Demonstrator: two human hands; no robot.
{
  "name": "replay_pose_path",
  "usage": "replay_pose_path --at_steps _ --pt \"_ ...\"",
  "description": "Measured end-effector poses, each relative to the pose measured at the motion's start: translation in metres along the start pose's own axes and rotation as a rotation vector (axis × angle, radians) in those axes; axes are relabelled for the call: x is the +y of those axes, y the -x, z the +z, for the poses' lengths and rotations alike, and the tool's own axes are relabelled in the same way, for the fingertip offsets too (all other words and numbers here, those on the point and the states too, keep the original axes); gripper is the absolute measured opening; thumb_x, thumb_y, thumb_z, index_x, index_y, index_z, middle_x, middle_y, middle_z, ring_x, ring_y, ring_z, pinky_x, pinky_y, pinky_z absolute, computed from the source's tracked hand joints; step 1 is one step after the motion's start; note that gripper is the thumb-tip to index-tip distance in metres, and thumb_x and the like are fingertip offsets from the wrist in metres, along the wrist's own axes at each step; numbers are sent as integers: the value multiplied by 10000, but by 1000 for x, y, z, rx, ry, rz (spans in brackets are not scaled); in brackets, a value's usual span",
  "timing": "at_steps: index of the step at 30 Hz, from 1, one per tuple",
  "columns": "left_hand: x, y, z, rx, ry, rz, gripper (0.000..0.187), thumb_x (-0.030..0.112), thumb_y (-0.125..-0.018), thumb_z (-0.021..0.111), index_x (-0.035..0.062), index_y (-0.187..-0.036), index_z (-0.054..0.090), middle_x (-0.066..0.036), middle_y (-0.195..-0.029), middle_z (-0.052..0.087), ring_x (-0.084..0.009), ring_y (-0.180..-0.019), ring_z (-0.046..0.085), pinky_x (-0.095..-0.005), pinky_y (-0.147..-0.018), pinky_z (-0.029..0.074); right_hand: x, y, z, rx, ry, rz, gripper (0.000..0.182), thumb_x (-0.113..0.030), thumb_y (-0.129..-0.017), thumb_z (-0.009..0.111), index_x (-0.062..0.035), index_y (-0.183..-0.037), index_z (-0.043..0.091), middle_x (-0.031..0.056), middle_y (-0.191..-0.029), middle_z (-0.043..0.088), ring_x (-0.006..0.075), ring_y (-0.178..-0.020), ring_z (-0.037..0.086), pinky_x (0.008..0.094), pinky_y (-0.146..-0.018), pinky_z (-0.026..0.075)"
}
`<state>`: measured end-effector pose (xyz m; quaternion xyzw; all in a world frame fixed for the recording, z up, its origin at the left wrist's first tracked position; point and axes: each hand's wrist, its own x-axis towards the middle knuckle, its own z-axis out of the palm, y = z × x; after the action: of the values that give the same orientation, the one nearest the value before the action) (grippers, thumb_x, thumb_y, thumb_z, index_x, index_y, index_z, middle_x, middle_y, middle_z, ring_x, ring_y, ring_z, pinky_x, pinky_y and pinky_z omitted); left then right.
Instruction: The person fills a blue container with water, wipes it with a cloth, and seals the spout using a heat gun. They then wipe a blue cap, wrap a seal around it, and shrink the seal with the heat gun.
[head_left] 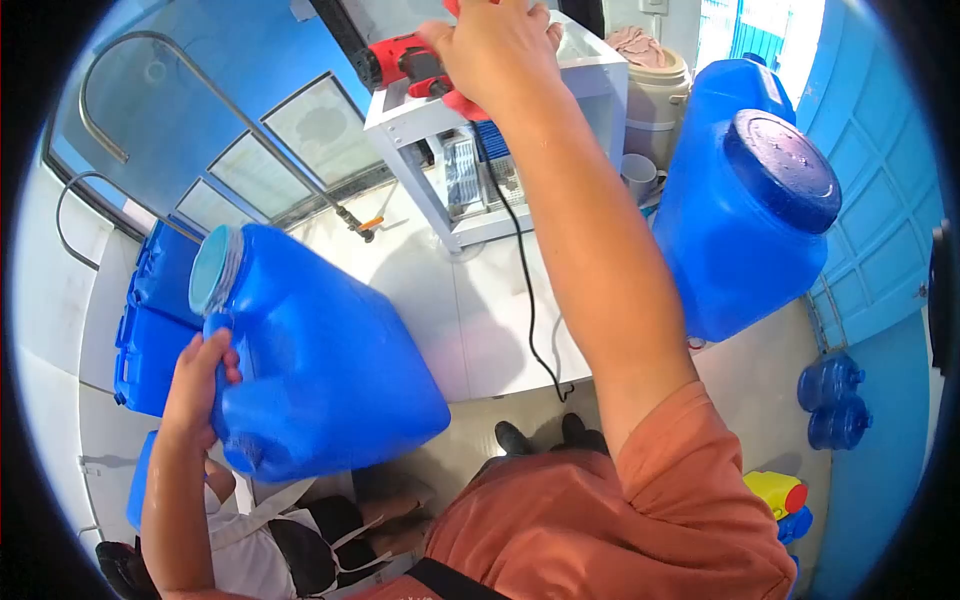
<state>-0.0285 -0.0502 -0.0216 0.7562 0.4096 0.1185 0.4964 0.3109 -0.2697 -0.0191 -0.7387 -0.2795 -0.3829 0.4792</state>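
My left hand [202, 385] is closed round the handle of a big blue water jug [330, 370]. The jug tilts to the left, and a light blue round cap [209, 270] covers its neck. Up at the top edge, my right hand [505, 50] is wrapped round a red heat gun [403, 60], its black nozzle facing left. A black cord [527, 270] hangs from the tool down over the white counter. Under the heat gun stands a white metal stand [415, 125] with trays inside.
Blue jugs stand at right, one with a dark blue lid [783, 170], beside a beige bucket [655, 90] and white mug [640, 177]. Curved metal pipes [225, 85] and an orange-handled valve [368, 228] are at left. Another person in white [250, 550] is at lower left.
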Motion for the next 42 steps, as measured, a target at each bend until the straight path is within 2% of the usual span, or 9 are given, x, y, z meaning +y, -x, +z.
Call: replay_pose_path --at_steps 4,8,15,25,29,30,32,38,42 --pt "-14 64 -1 10 124 -63 151 219 -919 606 110 -971 515 -17 -696 508 -140 -564 528 -283 -522 465 -22 78 -2 20 -365 -156 376 -324 -866 737 -87 -1129 612 199 -1192 605 367 -1114 582 447 -931 485" --pt "-53 130 -10 -13 331 -198 196 243 -933 617 114 -1019 497 -22 -627 470 -165 -483 498 -333 -425 443 -49 249 -33 -1148 -1069 344 375 -367 -925 691 -39 -1084 603 122 -1102 652 241 -919 643 392 -808 520" --pt "-142 243 -31 -216 -203 -387 188 222 -972 650 69 -892 574 -9 -644 555 -117 -540 544 -283 -505 451 -102 536 -58 -1133 -851 499 1201 -438 -856 752 117 -1505 -92 377 -1568 86 446 -1440 256 428 -1190 260" --pt "-235 229 37 -574 -737 -368 279 264 -900 623 69 -701 608 -32 -559 549 -127 -483 496 -315 -472 414 -62 653 -117 -1668 -1094 333 854 -464 -891 690 11 -1497 320 289 -1525 331 425 -1364 408 441 -1128 353" --pt "-377 195 149 -950 -803 -477 514 392 -888 709 -68 -1110 651 -133 -740 682 -191 -629 658 -320 -586 548 165 687 -261 -1249 -345 1122 581 -402 -935 625 -117 -1425 500 211 -1340 581 378 -1341 462 459 -1108 381" --pt "-403 187 184 -1345 -856 -153 563 406 -866 727 -80 -1134 633 -130 -787 686 -179 -657 662 -330 -604 556 255 747 -322 -1140 95 173 526 -370 -915 640 -104 -1363 567 193 -1331 595 367 -1285 517 449 -1072 417" --pt "-466 195 283 -1137 -1052 -605 583 420 -854 732 -65 -1163 634 -124 -822 690 -175 -665 656 -358 -604 544 323 735 -520 -834 169 1250 441 -212 -891 650 -50 -1297 592 204 -1264 629 353 -1154 600 431 -976 484" --pt "-613 198 515 -1380 -1237 -392 810 519 -815 709 -57 -1347 506 -248 -1135 661 -381 -1009 660 -457 -885 516 220 767 -951 -671 1147 1695 482 -214 -922 585 24 -1335 520 272 -1355 552 411 -1239 552 451 -1050 439" --pt "-600 177 708 -1364 -1143 -287 929 557 -863 653 -46 -1493 333 -278 -1451 473 -395 -1345 474 -441 -1106 390 122 774 -990 -925 1128 2134 476 -288 -908 644 -1 -1277 557 238 -1240 623 392 -1176 593 447 -1006 471"
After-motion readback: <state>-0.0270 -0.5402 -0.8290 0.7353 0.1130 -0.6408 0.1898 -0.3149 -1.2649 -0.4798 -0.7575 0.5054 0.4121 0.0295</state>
